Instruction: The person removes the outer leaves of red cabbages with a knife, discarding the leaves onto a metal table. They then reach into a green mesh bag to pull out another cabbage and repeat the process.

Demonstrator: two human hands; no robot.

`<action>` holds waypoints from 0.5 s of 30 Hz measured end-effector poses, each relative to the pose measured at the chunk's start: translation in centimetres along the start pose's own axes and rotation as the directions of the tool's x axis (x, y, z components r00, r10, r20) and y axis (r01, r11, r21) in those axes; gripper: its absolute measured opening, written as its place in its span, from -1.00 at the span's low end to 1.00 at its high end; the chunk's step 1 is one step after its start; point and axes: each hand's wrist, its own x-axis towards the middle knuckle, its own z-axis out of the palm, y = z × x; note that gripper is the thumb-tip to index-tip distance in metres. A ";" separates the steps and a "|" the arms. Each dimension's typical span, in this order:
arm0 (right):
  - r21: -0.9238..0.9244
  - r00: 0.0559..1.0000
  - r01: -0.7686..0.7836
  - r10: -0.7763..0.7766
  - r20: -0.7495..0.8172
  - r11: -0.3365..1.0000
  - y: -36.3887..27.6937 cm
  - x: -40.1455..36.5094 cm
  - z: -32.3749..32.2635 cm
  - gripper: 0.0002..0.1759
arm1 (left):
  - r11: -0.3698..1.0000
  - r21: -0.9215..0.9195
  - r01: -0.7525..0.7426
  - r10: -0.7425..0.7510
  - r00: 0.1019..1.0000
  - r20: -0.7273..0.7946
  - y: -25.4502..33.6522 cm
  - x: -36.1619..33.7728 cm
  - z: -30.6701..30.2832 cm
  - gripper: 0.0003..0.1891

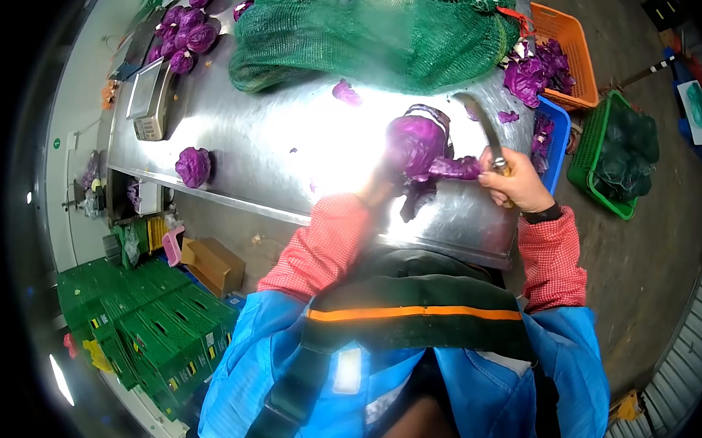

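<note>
A red cabbage [417, 142] is held just over the steel table, with loose outer leaves hanging from its lower side. My left hand [377, 187], partly washed out by glare, grips the cabbage from its left. In my right hand [523, 183] is a curved knife [492, 133], its blade pointing up and away from me. One peeled-back leaf [457, 168] stretches from the cabbage to the fingertips of my right hand; whether they pinch it is hard to tell. Leaf scraps [346, 93] lie on the table beyond.
Green mesh sacks [374, 40] cover the table's far side. At left are a scale [148, 100], a single cabbage [193, 167] and a cabbage pile [185, 32]. Orange [589, 65], blue [559, 142] and green crates [584, 168] stand right; green crates [155, 320] stack lower left.
</note>
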 end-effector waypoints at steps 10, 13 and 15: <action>-0.410 0.890 0.181 -0.326 -0.319 0.894 1.7 2.9 2.8 -0.63 | 0.991 0.114 -0.071 0.086 0.987 -0.133 2.5 -1.8 6.0 -0.32; -0.590 0.945 -0.030 -0.168 -0.279 0.807 2.3 4.8 6.3 -0.34 | 0.952 0.301 -0.053 0.131 0.960 -0.246 1.8 -2.4 5.7 -0.41; -0.719 0.925 -0.041 -0.246 -0.290 0.694 3.9 6.3 7.9 -0.18 | 0.885 0.464 0.042 0.116 0.945 -0.306 1.6 -3.2 5.7 -0.39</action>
